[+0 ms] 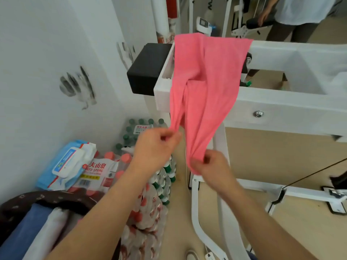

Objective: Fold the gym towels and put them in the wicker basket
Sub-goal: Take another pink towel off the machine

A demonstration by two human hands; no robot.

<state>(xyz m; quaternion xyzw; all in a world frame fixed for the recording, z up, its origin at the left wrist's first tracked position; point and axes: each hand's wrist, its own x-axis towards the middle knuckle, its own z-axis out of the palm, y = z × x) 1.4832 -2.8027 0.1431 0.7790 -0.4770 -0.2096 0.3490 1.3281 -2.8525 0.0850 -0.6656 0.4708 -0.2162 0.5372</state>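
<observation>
Your left hand (155, 147) pinches the pink towel (206, 72) at its 7 o'clock edge; your right hand (213, 168) has a pinching grip on its 6 o'clock corner. The towel hangs draped over the white frame (281, 99).

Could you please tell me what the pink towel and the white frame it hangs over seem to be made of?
The pink towel looks like soft matte cloth, perhaps microfibre or terry: it drapes in loose folds with a fine nap. The white frame is likely painted metal: rigid flat beams, slight sheen, a shiny bolt head.
</observation>
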